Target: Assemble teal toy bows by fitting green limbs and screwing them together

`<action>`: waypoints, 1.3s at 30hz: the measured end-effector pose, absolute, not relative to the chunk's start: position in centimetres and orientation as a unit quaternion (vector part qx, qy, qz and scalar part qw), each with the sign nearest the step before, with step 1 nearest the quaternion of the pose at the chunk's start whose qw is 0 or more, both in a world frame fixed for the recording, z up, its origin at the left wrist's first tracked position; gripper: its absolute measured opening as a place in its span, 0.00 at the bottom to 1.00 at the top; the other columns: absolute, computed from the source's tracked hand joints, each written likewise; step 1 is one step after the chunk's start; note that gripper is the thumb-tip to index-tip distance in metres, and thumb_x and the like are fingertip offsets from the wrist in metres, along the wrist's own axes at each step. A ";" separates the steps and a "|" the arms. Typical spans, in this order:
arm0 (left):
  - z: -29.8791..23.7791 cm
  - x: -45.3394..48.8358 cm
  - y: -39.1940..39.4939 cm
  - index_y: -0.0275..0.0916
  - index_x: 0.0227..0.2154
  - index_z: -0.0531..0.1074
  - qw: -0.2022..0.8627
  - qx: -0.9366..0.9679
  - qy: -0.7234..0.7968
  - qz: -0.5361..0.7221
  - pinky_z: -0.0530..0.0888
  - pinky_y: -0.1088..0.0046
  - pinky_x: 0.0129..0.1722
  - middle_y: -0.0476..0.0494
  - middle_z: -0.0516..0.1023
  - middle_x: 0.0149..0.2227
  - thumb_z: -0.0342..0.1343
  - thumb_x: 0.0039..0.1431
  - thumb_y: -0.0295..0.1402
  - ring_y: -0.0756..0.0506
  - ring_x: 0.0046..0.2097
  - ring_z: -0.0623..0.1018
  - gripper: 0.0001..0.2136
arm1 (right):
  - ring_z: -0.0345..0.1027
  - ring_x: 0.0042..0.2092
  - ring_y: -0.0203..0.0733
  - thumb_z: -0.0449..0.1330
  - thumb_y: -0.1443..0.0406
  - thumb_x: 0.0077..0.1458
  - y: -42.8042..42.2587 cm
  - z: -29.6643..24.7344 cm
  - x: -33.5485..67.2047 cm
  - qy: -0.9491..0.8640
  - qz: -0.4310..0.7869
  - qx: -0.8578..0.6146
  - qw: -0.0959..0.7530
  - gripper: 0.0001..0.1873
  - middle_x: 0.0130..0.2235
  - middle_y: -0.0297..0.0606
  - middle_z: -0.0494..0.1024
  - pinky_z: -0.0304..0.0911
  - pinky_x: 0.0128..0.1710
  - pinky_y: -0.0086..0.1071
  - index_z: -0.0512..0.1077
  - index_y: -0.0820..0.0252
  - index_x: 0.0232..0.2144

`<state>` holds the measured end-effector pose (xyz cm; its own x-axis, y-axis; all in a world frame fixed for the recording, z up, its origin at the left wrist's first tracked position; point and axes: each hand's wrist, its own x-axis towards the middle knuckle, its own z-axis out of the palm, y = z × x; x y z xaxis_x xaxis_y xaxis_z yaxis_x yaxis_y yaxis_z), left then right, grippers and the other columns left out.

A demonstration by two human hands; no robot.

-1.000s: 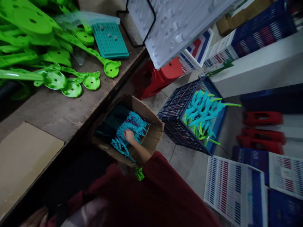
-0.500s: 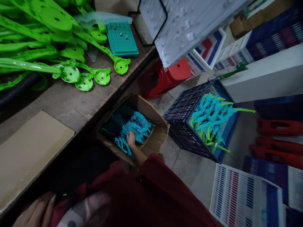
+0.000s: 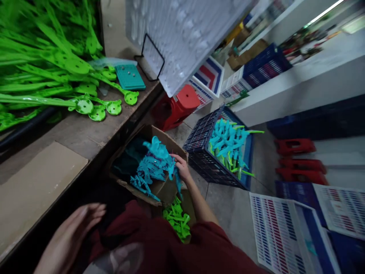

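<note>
Down beside the bench, the right hand [image 3: 180, 167] is closed on the edge of a tangled bundle of teal parts [image 3: 155, 164], fingers curled over its right side. The bundle stands half out of a cardboard box [image 3: 164, 190] on the floor, with more of it trailing down over the box's front wall. The grip takes only one side of the clump, so the likeliest trouble is loose pieces sliding off the far end. They would land on the floor or in the green parts [image 3: 177, 219] just below the box, where the two colours would mix. Pieces hooked into those deeper in the box could also drag the box over, or snag on its rim.

The left hand [image 3: 74, 231] hangs open, fingers spread, holding nothing, near the dark edge of the bench [image 3: 85, 133]. It gives the bundle no support.

A blue crate [image 3: 199, 135] just beside the box holds teal and green pieces already. A swing of the bundle could catch its rim. The red stool [image 3: 178, 108] stands behind the box.
</note>
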<state>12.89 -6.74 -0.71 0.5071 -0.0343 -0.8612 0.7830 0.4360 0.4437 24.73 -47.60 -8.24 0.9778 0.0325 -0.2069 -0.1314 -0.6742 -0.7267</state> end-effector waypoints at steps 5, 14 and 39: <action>0.8 22.3 -17.6 0.29 0.50 0.71 0.831 0.221 0.175 -0.479 0.67 0.55 0.60 0.27 0.76 0.52 0.52 0.63 0.50 0.36 0.56 0.75 0.27 | 0.73 0.46 0.43 0.52 0.70 0.47 -44.4 3.3 23.0 -0.207 0.178 -0.865 0.421 0.23 0.45 0.37 0.80 0.66 0.50 0.36 0.76 0.57 0.45; 9.6 21.1 -8.5 0.34 0.37 0.77 0.840 0.480 0.068 -0.245 0.75 0.71 0.46 0.37 0.82 0.42 0.58 0.62 0.38 0.44 0.45 0.80 0.11 | 0.73 0.44 0.43 0.49 0.74 0.50 -36.0 11.9 22.9 -0.378 0.118 -0.885 0.244 0.22 0.44 0.42 0.79 0.66 0.46 0.36 0.71 0.62 0.46; 11.1 -3.9 9.0 0.38 0.31 0.77 0.696 0.359 0.398 0.478 0.75 0.82 0.33 0.47 0.81 0.34 0.72 0.39 0.45 0.52 0.33 0.77 0.19 | 0.70 0.38 0.42 0.54 0.73 0.47 -2.0 7.0 25.0 -0.582 0.177 -0.747 0.269 0.21 0.36 0.40 0.78 0.62 0.42 0.32 0.73 0.64 0.45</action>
<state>-3.92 9.00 11.05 0.2259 0.9512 -0.2103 -0.3789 0.2847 0.8806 24.98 -1.96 7.02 0.2600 0.9644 0.0491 0.7736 -0.1776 -0.6083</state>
